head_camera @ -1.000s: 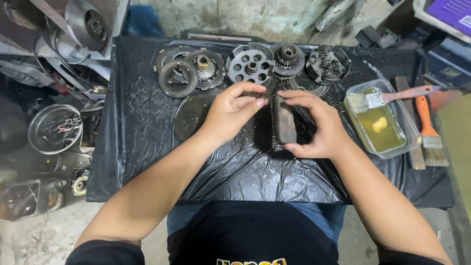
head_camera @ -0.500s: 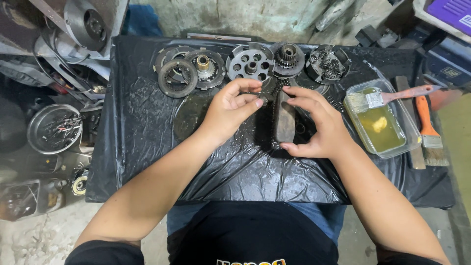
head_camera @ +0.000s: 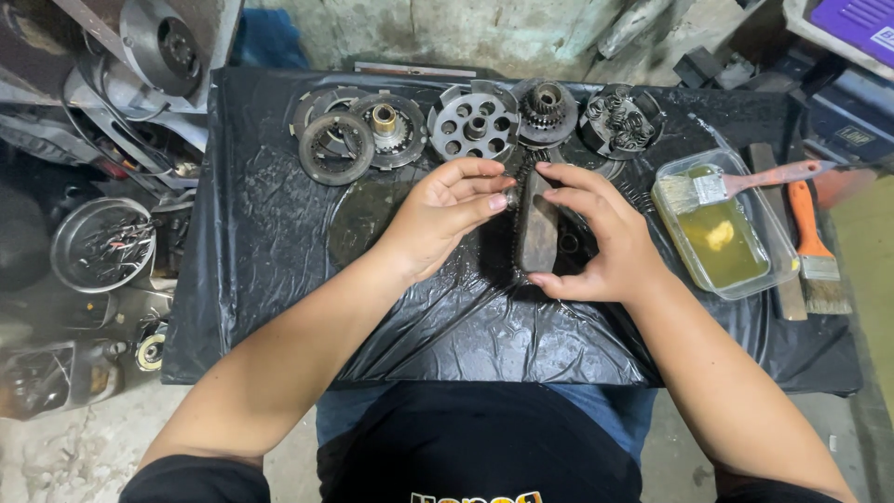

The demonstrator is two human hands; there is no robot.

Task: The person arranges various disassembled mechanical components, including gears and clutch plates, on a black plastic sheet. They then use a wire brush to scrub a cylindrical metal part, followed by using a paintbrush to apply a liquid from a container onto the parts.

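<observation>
left hand (head_camera: 438,222) curled, fingertips pinching a small dark part (head_camera: 510,197) at the top-left edge of the friction block (head_camera: 537,224). block sits between both hands, long axis running away from the person, near upright in view. right hand (head_camera: 596,237) is nearer, cupping its right side, thumb at the near end, fingers over the far end. block looks brown, oily, worn, resting on the black plastic sheet (head_camera: 270,251).

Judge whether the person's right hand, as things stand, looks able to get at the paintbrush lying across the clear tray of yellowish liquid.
Probably yes. The right hand sits just beside the tray, and the paintbrush lies across its top with nothing covering it. Only bare black sheet lies between them.
</observation>
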